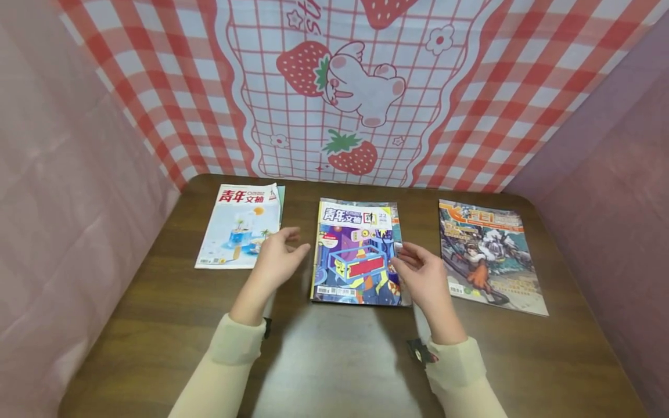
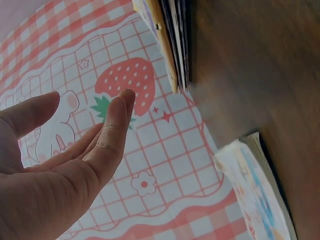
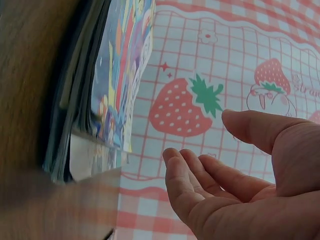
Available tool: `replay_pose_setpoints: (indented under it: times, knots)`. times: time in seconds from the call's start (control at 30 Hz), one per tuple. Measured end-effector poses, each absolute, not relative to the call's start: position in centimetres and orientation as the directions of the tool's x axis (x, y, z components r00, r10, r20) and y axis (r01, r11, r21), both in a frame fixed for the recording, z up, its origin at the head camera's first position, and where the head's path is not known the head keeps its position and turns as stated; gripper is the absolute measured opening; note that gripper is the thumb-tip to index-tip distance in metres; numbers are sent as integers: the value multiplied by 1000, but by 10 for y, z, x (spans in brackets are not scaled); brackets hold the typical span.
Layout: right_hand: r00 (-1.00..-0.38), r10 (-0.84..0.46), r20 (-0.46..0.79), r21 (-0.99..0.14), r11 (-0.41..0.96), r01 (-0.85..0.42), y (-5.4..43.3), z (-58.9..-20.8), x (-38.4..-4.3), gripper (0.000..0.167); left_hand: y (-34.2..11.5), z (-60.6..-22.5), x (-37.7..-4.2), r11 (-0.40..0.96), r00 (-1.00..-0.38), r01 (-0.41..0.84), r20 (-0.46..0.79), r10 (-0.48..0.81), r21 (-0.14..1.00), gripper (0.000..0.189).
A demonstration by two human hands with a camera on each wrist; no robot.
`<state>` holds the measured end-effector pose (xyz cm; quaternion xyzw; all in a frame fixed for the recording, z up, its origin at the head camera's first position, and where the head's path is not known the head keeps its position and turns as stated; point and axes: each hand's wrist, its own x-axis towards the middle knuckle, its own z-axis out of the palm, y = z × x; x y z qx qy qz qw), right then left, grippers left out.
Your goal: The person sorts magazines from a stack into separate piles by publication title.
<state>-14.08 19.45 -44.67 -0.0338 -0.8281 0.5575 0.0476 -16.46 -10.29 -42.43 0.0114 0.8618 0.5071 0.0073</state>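
A stack of several magazines [image 1: 355, 255] lies in the middle of the table, a purple-covered one on top. My left hand [image 1: 281, 255] hovers between this stack and the left magazine, its fingers relaxed and holding nothing. Close by the stack's right edge is my right hand [image 1: 423, 273], thumb and fingers apart; the right wrist view shows nothing between them. The stack's layered edges [image 3: 75, 95] show in that view, apart from the fingertips. In the left wrist view, the stack's edge [image 2: 172, 45] is above and to the right of the hand.
A pale-covered magazine [image 1: 237, 232] lies at the left, with another sheet or cover peeking out beneath it. On the right is a magazine [image 1: 486, 255] with an orange title. Behind the brown table [image 1: 334, 360] hangs a red-and-white strawberry cloth [image 1: 345, 104].
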Motion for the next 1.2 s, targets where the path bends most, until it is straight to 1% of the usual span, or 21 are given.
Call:
replay_pose_setpoints:
  times: [0.13,0.3,0.63,0.97,1.1,1.2]
  knots:
    - [-992,116,46,-920,391,3,200,-446,-140,46,-100,-426,-164,496,-1000,1,-14,27,868,50]
    - [-993,113,24,-921,389,22,206,-445,-138,48,-99,-426,-165,500,-999,-9,-26,27,866,50]
    - [-992,122,-2,-912,407,52,209,-448,-137,50,-98,-426,-177,541,-999,-25,-43,21,841,50]
    - [-994,109,-19,-864,499,71,214,-451,-136,49,-98,-429,-199,572,-998,-21,-48,32,820,47]
    - [-993,104,-47,-844,528,95,214,-452,-135,48,-97,-430,-211,575,-998,-16,-48,41,818,46]
    - [-992,103,-73,-834,539,117,215,-454,-134,49,-97,-431,-221,571,-996,-31,-71,49,820,46]
